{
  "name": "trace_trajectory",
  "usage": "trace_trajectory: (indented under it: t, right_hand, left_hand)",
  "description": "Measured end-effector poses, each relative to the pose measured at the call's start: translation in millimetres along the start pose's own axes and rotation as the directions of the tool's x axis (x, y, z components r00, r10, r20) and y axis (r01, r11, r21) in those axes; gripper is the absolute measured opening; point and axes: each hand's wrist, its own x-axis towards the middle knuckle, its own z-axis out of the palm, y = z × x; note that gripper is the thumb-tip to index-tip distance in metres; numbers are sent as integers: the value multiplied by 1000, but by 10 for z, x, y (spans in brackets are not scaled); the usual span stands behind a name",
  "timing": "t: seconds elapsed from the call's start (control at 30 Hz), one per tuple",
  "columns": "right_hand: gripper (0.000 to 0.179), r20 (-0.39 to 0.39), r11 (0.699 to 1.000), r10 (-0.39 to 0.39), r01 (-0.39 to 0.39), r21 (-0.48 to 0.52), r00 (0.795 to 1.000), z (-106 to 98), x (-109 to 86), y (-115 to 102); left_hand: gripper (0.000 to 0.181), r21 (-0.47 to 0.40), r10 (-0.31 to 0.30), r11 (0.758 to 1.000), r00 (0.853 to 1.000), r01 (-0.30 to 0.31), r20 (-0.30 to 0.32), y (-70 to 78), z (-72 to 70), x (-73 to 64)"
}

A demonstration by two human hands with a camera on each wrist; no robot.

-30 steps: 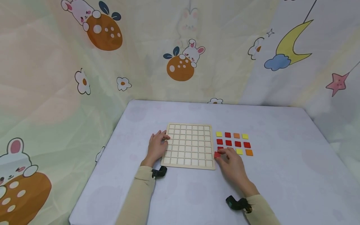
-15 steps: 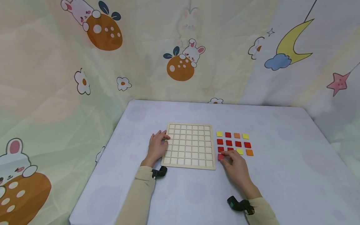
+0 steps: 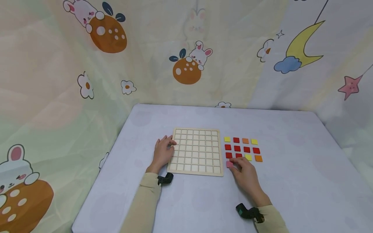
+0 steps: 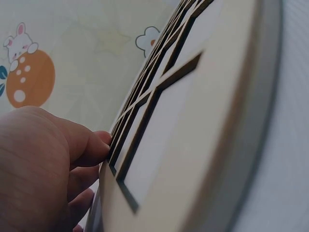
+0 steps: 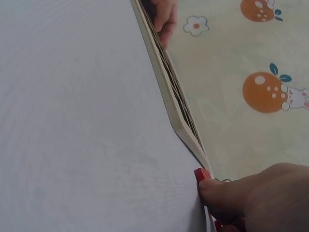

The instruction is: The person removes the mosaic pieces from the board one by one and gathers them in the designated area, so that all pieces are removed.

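A red square tile point(image 3: 229, 164) is pinched between the thumb and fingers of my right hand point(image 3: 244, 171), just below the front left of the laid-out tiles. In the right wrist view the same tile point(image 5: 202, 175) stands out past the thumb, close to the table surface. A square wooden grid board point(image 3: 193, 173) lies flat on the table, its cells showing pale. My left hand point(image 3: 163, 150) rests at the board's left side with relaxed fingers. In the left wrist view, fingertips point(image 4: 99, 147) touch the board's rim while the other fingers lie beside it.
Several red, yellow and orange tiles point(image 3: 237, 148) lie in rows to the right of the board, partly overlapped by my right hand. The white-covered table point(image 3: 291, 181) extends further right. A printed cloth point(image 3: 157, 87) with rabbits and flowers hangs behind and at the sides.
My right hand has moved the pinched red tile slightly right and toward the front, from the board's right edge to below the tile rows. My left hand and the board have stayed in place.
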Motion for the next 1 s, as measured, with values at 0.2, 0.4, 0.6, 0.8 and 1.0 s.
trace_trajectory:
  t: [0.2, 0.4, 0.6, 0.8, 1.0]
  right_hand:
    - [36, -7, 1000, -7, 7, -1, 1000, -4, 10, 0]
    - [37, -13, 1000, -27, 27, -1, 1000, -2, 11, 4]
    - [37, -8, 1000, -17, 17, 2, 1000, -1, 10, 7]
    - [36, -16, 1000, -11, 11, 19, 1000, 5, 4, 30]
    - [27, -73, 998, -31, 35, 48, 997, -5, 7, 33]
  left_hand:
    - [18, -2, 10, 1000, 1000, -10, -5, -8, 1, 4]
    - [18, -1, 0, 1000, 1000, 0, -1, -18, 8, 0]
    - [18, -2, 7, 1000, 1000, -7, -5, -28, 16, -1]
    - [18, -7, 5, 1000, 1000, -5, -7, -27, 24, -7]
    - [18, -5, 8, 1000, 1000, -8, -6, -16, 22, -8]
